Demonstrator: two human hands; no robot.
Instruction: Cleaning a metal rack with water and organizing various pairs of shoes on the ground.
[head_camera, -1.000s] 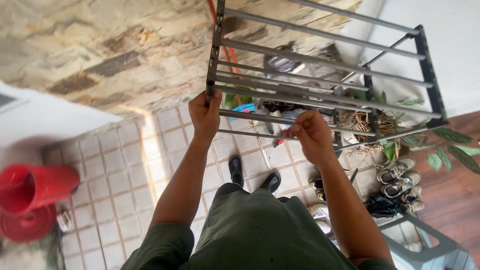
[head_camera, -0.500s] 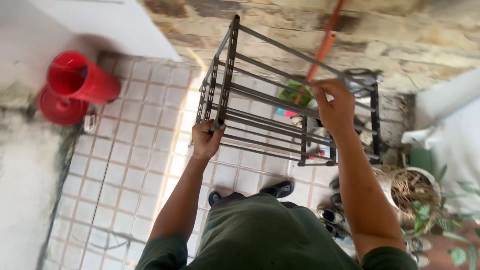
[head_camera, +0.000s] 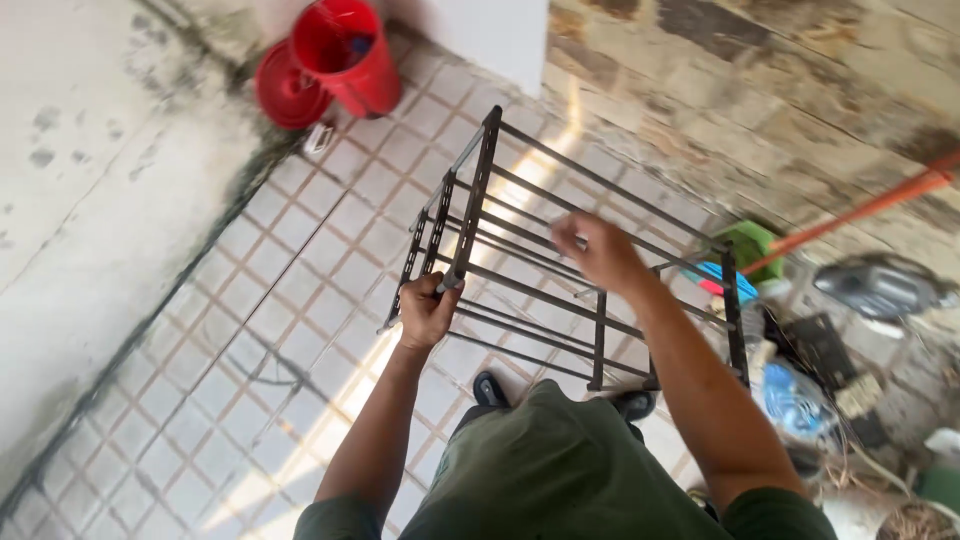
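Open tiles (head_camera: 290, 290) left of rack (head_camera: 560, 270)

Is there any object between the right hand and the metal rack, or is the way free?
Nothing visible stands between them. The right hand is at the upper bars of the dark metal rack, though blur hides whether it grips one. The left hand already holds the rack's side frame.

packages: blue plastic bag (head_camera: 795, 400) on floor, far right (contents unclear) | labels, signs, screens: none

Bright daylight, slightly washed out – sun streak across the tiled floor (head_camera: 300, 300). Right hand (head_camera: 595, 250) motion-blurred; wide-angle bending at edges – background soft.
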